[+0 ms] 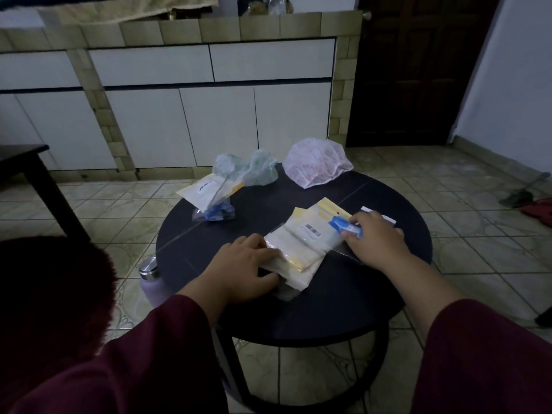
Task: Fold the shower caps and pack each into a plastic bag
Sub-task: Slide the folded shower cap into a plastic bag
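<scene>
A stack of flat plastic bags (301, 249) with yellow strips and barcode labels lies on the round black table (328, 303). My left hand (248, 264) presses flat on the stack's near left end. My right hand (373, 237) grips a folded blue shower cap (343, 227) inside a clear bag at the stack's right end. A green shower cap (254, 168) and a pink shower cap (316, 164) sit puffed up at the table's far edge. Another bag (209, 192) with a folded blue cap (216, 212) rests at the far left.
A lilac bottle with a steel lid (150, 279) stands on the tiled floor by the table's left edge. A dark table (27, 168) is at far left. White cabinets (209, 115) and a dark door (418, 70) are behind. Red cloth (537, 210) lies on the floor at right.
</scene>
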